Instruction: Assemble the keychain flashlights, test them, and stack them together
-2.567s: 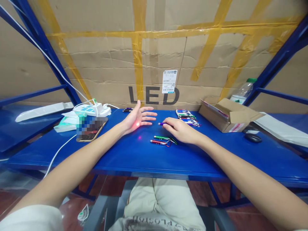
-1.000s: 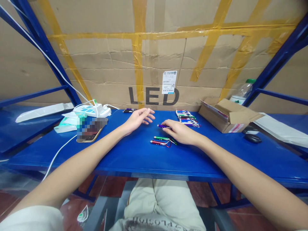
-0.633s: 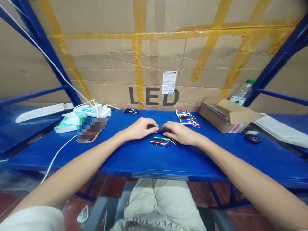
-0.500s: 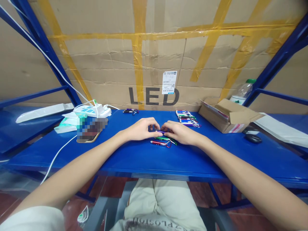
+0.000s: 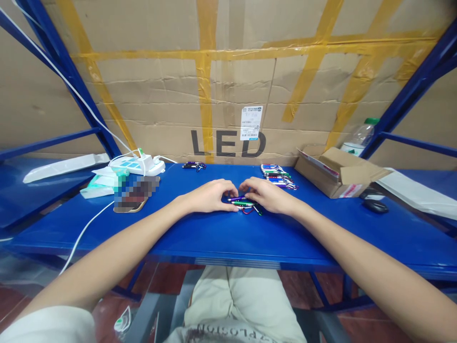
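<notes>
Three slim metal keychain flashlights with small carabiner clips lie side by side on the blue table before me. Farthest is a purple flashlight (image 5: pixel 235 198), then a green flashlight (image 5: pixel 242 204); a red one is nearest, mostly covered by my thumb, its red clip (image 5: pixel 247 212) showing. My left hand (image 5: pixel 210 196) curls around their left ends, thumb on the near side and fingertips on the far side. At the other end my right hand (image 5: pixel 267 194) is bent, its fingertips pinched at the purple flashlight; the exact contact is partly hidden.
A row of several flashlights (image 5: pixel 274 176) lies at the back right, and a few dark ones (image 5: pixel 193 166) at the back left. An open carton (image 5: pixel 342 171) and a black mouse (image 5: pixel 374 206) are right; a phone (image 5: pixel 137 195) and power strip (image 5: pixel 143 164) left.
My left thumb has come down to the near side, over the red flashlight. The red one now lies closer against the green one, and my right hand has shifted slightly.
</notes>
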The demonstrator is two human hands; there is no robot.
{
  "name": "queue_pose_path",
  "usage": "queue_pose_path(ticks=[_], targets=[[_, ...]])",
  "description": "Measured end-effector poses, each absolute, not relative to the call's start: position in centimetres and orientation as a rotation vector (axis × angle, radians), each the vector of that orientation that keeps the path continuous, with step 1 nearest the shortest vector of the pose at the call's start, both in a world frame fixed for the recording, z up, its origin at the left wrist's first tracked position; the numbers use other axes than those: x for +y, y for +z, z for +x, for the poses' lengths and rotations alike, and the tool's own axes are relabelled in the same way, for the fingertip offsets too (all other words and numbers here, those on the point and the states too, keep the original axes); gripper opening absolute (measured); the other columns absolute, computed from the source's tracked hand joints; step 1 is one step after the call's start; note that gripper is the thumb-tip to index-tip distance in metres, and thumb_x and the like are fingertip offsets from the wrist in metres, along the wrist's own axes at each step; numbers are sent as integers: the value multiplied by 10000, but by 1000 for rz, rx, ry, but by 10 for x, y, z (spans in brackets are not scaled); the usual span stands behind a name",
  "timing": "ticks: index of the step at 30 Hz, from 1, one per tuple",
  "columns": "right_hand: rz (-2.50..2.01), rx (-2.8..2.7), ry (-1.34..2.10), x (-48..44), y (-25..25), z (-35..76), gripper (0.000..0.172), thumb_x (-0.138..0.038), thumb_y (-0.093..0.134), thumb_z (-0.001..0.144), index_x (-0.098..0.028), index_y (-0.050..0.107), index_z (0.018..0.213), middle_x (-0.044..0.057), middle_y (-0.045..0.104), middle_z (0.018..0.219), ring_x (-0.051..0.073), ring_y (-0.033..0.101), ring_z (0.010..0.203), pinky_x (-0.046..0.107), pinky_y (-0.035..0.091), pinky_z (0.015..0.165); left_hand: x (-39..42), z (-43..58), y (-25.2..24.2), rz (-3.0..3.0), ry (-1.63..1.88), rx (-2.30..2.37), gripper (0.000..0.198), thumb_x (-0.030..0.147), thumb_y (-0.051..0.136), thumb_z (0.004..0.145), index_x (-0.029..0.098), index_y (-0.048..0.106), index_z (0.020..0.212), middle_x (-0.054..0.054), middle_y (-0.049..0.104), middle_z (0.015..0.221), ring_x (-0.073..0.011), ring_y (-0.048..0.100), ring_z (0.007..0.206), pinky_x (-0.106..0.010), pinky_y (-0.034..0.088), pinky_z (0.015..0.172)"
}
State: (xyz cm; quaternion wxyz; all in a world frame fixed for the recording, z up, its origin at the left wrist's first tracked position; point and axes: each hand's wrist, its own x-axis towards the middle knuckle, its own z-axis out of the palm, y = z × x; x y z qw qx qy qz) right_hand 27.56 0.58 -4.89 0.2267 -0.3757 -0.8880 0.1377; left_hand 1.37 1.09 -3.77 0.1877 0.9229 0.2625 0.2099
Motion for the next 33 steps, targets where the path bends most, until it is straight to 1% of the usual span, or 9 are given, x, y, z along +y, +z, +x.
queue_pose_path(ticks=[4,7,10,13,17,19,22,27,33], targets=[[-1076,-2448,345,7,-51,276,202,-105,593,989,-205,712,1118,99,776,1157,250,730,1051,382,565,931,14,12,-38,2658,568,760,336,545,754,974,234,756,1100,-69,746,1036,-282,673,997,-385,481,886],[-1151,-2449,287,4,-49,274,150,-133,607,996,-204,705,1085,97,762,1116,250,715,1021,362,539,900,14,11,-37,2690,512,799,339,521,743,989,223,740,1150,-63,737,1069,-265,666,1024,-373,484,904],[-1220,-2436,253,-2,-42,272,92,-170,594,1013,-202,680,1014,90,742,1056,234,691,940,335,504,834,13,11,-37,2706,463,825,354,508,733,1004,218,732,1208,-66,727,1114,-256,660,1057,-367,489,928],[-1253,-2484,344,-8,-33,272,86,-129,610,946,-209,637,935,52,721,949,204,655,830,303,453,734,13,11,-37,2721,445,836,360,510,717,1016,214,732,1221,-71,717,1122,-256,659,1062,-368,493,937],[-1276,-2610,459,-10,-27,278,86,-173,693,877,-219,629,910,24,710,893,192,615,762,298,403,668,12,10,-35,2717,433,871,358,503,714,1016,203,736,1211,-77,711,1133,-259,663,1064,-367,497,921],[-1227,-2623,463,-8,-28,280,87,-167,690,881,-215,636,928,27,708,905,192,611,771,297,414,680,12,10,-34,2711,428,881,355,494,715,1016,196,737,1208,-78,708,1137,-258,665,1066,-366,497,921],[-1089,-2623,459,-4,-32,281,83,-150,656,925,-204,663,987,39,705,945,195,618,808,300,452,730,12,10,-33,2705,416,895,359,499,720,1012,190,741,1195,-78,704,1129,-257,668,1050,-365,497,912],[-976,-2583,440,-1,-39,277,80,-228,636,1017,-199,704,1048,64,698,999,213,642,862,327,500,787,14,10,-33,2713,407,911,364,515,730,1006,199,751,1184,-77,705,1132,-263,668,1060,-366,492,923],[-890,-2511,449,-1,-42,275,113,-200,623,1023,-203,721,1080,71,723,1028,215,686,895,344,547,842,15,8,-34,2703,408,919,409,556,729,1006,206,752,1217,-75,695,1125,-265,661,1067,-367,488,928]])
